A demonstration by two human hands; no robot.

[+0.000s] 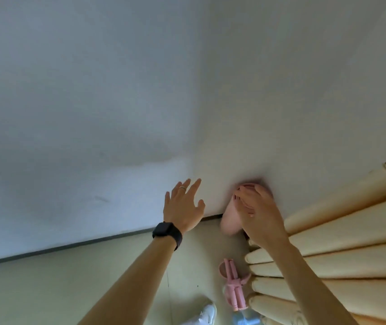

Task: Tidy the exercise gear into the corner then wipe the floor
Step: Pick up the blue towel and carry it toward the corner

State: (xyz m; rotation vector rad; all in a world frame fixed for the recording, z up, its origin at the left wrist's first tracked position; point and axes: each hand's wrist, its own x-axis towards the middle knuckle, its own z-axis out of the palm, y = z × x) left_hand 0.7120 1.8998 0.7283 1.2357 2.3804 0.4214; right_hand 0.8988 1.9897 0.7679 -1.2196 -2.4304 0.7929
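We see our right hand [261, 216] gripping the top end of a pale pink rolled foam mat [229, 220]. Its fingers [243, 195] are curled over the roll's rim, where the spiral of layers just shows. The mat stands upright in the corner, touching the smooth, matte white wall [93, 113], and its lower end meets the pale green floor [70, 277]. The palm and wrist hide much of the roll's right side.

Our left hand [183, 207] is spread near the wall to the left of the mat, with its fingers straight, apart and holding nothing. We cannot tell whether the fingertips touch the wall. It wears a thin ring [182, 188] and a black rubbery wristwatch [167, 232].

On the right, a cream fabric curtain [339, 254] hangs in thick, rounded folds, with part of a printed pattern cut off at the frame edge. A pink plastic exercise gadget [233, 285] with bars and a round end lies on the floor just beside the curtain hem; its exact form is hard to make out. Below it, a pale blue translucent object [246, 319] and a white shoe [205, 313] are cropped by the bottom edge. A dark grey skirting strip [70, 248] runs along the base of the wall.
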